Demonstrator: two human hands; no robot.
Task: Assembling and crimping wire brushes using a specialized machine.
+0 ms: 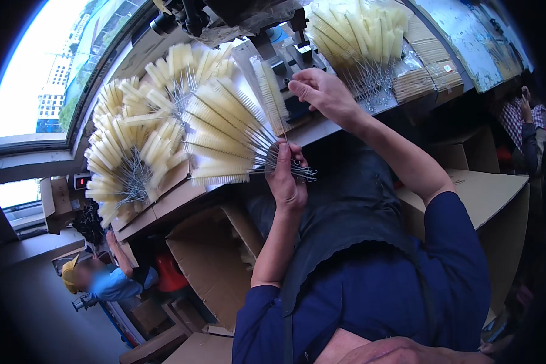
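Left hand (287, 179): fingers and thumb clamped round the wire stems of a fan of brushes (227, 130); the looped stem ends poke out at about three o'clock.
Fan of brushes: bristle ends spread from nine to eleven o'clock of the left hand, over the table.
Single brush (268, 91): at about eleven to twelve o'clock of the left hand, its stem running down toward that hand; whether the fingers grip it, I cannot tell.
Right hand (324, 91): at one o'clock of the left, near the machine (264, 48), fingers loosely curled; whether the fingertips pinch anything, I cannot tell.
Brush piles: one (127, 133) between nine and ten o'clock, another (361, 39) at one o'clock.
Step in hand: probably gathering brushes one by one at the machine.
Next move: seems to call for drawing the single brush into the fan, stems level, without loosening the left hand's grip.
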